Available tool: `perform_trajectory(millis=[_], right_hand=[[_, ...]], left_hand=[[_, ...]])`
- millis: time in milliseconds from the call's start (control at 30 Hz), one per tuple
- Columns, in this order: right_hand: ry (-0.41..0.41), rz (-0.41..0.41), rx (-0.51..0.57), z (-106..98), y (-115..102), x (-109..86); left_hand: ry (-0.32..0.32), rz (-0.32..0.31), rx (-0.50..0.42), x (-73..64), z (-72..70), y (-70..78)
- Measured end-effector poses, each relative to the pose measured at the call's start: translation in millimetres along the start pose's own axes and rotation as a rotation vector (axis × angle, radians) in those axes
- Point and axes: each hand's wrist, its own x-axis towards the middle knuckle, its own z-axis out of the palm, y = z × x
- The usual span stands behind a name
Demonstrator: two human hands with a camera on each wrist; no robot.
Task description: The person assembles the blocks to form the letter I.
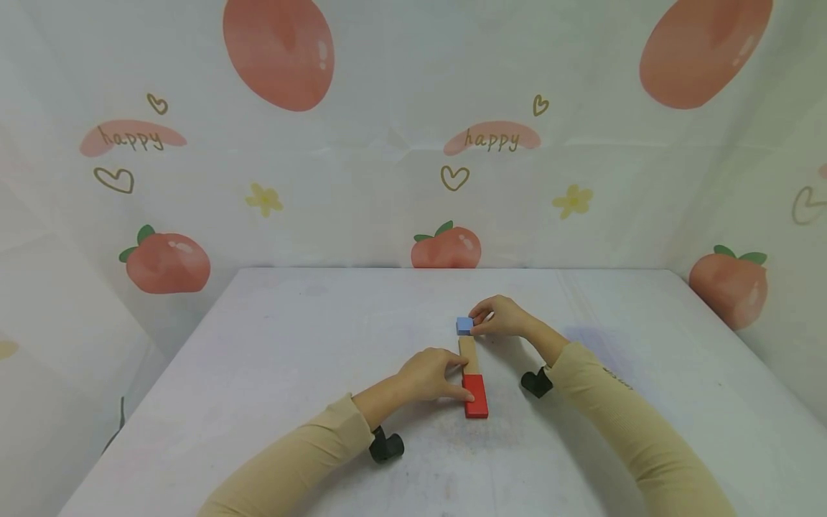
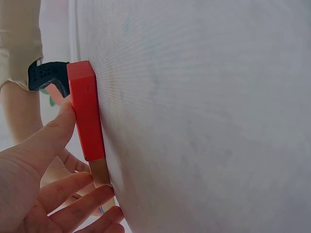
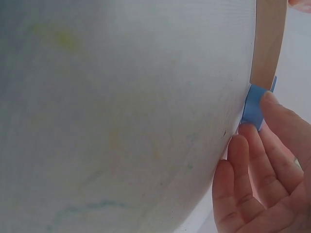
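Note:
On the white table, a red rectangular block (image 1: pixel 476 397), a plain wooden block (image 1: pixel 469 353) and a small blue block (image 1: pixel 464 326) form a row running away from me. My left hand (image 1: pixel 429 375) lies along the left side of the row. Its thumb touches the red block (image 2: pixel 86 111), while its fingertips rest against the wooden block (image 2: pixel 100 172). At the far end, my right hand (image 1: pixel 504 317) pinches the blue block (image 3: pixel 253 104) between thumb and fingers. In the right wrist view, the blue block meets the end of the wooden block (image 3: pixel 267 46).
Black wrist mounts (image 1: pixel 386 446) hang at both wrists, close above the table (image 1: pixel 310 323). A white cloth (image 1: pixel 381 194) printed with peaches and hearts stands behind the table's far edge and along its sides. A dark cable (image 1: pixel 121 415) shows at the left edge.

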Motion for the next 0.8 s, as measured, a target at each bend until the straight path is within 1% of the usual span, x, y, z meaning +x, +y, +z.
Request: perform_trajectory(millis=[433,600,733,800], right_hand=[[-0.002,-0.008,-0.001,-0.8,0.9,-1.0],[-0.002,0.010,0.002,-1.3,2.1,-1.8],[0.011,0.025,-0.003,-4.5,3.9,-3.4],[0.024,0.016,-0.008,-7.2,4.7,-5.1]], left_hand=[[0.009,0.020,0.006,0.5,0.4,-0.4],[0.008,0.020,0.001,0.5,0.2,-0.4],[0.004,0.013,-0.005,0.1,-0.7,-0.5],[0.002,0.010,-0.005,0.0,-1.2,-0.5]])
